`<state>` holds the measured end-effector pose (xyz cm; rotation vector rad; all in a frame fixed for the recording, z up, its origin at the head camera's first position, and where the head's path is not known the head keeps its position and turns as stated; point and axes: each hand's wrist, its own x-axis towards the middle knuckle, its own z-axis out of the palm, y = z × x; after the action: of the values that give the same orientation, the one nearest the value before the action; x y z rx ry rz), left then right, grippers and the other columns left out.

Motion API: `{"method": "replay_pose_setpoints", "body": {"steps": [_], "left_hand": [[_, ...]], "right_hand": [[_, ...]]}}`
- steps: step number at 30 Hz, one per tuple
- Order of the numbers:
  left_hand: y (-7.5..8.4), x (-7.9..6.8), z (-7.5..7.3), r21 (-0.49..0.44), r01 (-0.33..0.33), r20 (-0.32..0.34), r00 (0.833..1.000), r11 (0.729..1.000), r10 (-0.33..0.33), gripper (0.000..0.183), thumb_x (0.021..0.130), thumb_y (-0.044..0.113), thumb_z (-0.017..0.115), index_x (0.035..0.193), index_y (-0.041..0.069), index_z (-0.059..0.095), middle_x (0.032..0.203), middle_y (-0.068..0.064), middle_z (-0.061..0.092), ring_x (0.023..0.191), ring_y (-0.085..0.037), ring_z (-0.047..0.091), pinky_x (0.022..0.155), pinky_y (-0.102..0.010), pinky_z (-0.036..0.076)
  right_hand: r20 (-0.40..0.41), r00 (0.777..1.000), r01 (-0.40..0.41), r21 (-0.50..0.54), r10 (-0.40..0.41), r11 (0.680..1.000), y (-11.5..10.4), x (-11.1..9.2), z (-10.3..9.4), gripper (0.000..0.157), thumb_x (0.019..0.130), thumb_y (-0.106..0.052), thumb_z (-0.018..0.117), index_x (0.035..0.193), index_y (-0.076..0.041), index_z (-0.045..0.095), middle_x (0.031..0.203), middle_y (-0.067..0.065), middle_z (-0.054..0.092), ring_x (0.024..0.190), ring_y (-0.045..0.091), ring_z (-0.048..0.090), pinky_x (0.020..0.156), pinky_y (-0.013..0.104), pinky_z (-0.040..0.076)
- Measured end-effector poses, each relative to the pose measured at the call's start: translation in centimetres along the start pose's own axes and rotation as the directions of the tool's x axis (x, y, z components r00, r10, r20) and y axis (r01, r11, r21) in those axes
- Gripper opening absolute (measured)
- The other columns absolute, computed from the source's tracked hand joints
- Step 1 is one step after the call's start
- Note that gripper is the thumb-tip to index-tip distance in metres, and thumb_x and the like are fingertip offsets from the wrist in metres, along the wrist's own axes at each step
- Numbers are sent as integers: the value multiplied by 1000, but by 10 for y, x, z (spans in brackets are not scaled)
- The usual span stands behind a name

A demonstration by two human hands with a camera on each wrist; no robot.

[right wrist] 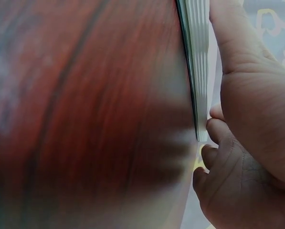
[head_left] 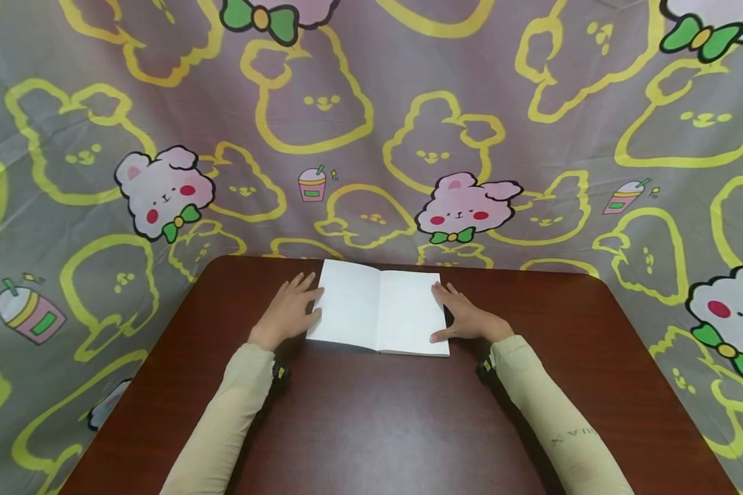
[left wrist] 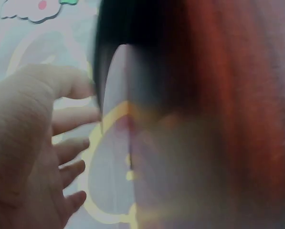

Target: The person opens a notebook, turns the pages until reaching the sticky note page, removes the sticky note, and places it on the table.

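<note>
An open book (head_left: pixel 349 302) with blank white pages lies towards the far edge of the table. My left hand (head_left: pixel 287 311) is at its left side, fingers spread and fingertips right at the page edge. On the other side my right hand (head_left: pixel 470 317) rests its thumb and fingertips along the right page's outer edge. In the left wrist view the left hand (left wrist: pixel 32 129) has its thumb and forefinger against a dark, blurred edge. The right wrist view shows the book's page block (right wrist: pixel 199 62) edge-on, beside the right hand (right wrist: pixel 249 114) with its fingers loosely bent.
The glossy dark red-brown table (head_left: pixel 378 426) stretches from the book towards me. A grey curtain (head_left: pixel 359 62) with yellow outlines and cartoon bunnies hangs behind the table and along both sides. Dark wrist devices (head_left: pixel 278 371) show beneath the pale sleeves (head_left: pixel 217 419).
</note>
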<state>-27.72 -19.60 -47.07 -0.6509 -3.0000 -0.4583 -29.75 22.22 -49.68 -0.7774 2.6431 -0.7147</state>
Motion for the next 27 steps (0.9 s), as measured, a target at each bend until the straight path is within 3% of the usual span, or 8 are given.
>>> {"method": "replay_pose_setpoints", "body": {"steps": [7, 13, 19, 23, 27], "left_hand": [[4, 5, 21, 25, 17, 126, 992, 1000, -20, 55, 101, 30, 54, 147, 1, 51, 158, -25, 38, 151, -47, 26, 120, -65, 22], [19, 13, 29, -24, -3, 165, 986, 1000, 7, 61, 102, 32, 50, 151, -4, 42, 159, -27, 35, 150, -47, 26, 122, -60, 22], [33, 20, 37, -93, -23, 187, 981, 995, 40, 72, 102, 47, 54, 156, 3, 37, 164, -24, 27, 153, -42, 22, 124, -53, 21], [39, 22, 39, -128, -32, 193, 980, 991, 56, 76, 100, 51, 55, 158, 6, 35, 165, -23, 23, 154, -43, 17, 124, -56, 19], [41, 24, 42, -102, -40, 206, 977, 994, 61, 77, 101, 52, 54, 159, 7, 33, 166, -24, 20, 154, -45, 16, 123, -58, 19]], "right_hand": [[18, 1000, -14, 8, 14, 1000, 0, 1, 1, 126, 77, -51, 85, 161, 2, 8, 170, 22, 3, 155, 47, -7, 120, 69, 6], [16, 1000, -19, 21, 19, 1000, 1, 1, 0, 127, 77, -51, 86, 161, 2, 8, 169, 23, 2, 154, 47, -7, 119, 70, 6], [4, 1000, -3, -5, 3, 1000, 3, 2, 1, 125, 78, -50, 85, 161, 4, 9, 169, 24, 4, 154, 49, -5, 119, 70, 8], [7, 1000, -15, -7, 15, 1000, 2, 1, 1, 125, 77, -49, 86, 161, 4, 9, 169, 24, 4, 154, 49, -6, 119, 71, 7], [18, 1000, -23, -12, 24, 1000, 0, 0, 0, 125, 78, -49, 86, 161, 3, 8, 169, 23, 3, 154, 49, -6, 119, 70, 6]]}}
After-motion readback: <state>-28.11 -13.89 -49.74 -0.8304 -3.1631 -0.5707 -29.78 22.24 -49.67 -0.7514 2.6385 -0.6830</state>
